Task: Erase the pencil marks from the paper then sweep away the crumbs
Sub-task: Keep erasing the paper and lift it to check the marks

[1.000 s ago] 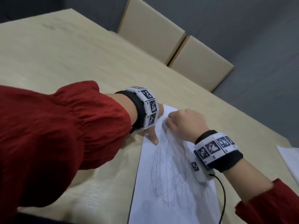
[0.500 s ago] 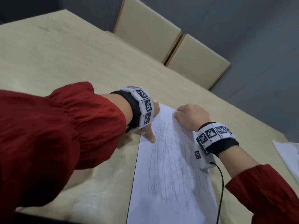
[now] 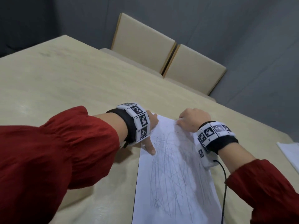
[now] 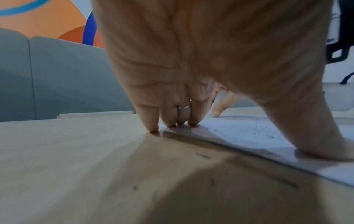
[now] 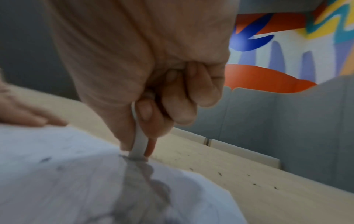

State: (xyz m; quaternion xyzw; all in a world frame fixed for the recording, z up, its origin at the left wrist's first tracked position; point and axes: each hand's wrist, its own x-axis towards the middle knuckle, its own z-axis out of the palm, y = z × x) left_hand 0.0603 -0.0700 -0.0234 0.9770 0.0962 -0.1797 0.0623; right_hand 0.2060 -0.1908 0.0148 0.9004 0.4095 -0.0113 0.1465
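A pale wood-grain counter [image 3: 68, 88] carries a white paper [image 3: 174, 183] covered in pencil scribbles, lying near its right side. Dark crumbs [image 5: 254, 184] are scattered on the bare wood just beyond the paper's far edge. Another white sheet [image 3: 289, 152] lies apart at the counter's right edge.

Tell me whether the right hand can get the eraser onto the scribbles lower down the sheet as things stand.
Probably yes. The right hand pinches the eraser at the far edge of the paper; the pencil marks toward the person lie uncovered. The left hand only pins the left edge.
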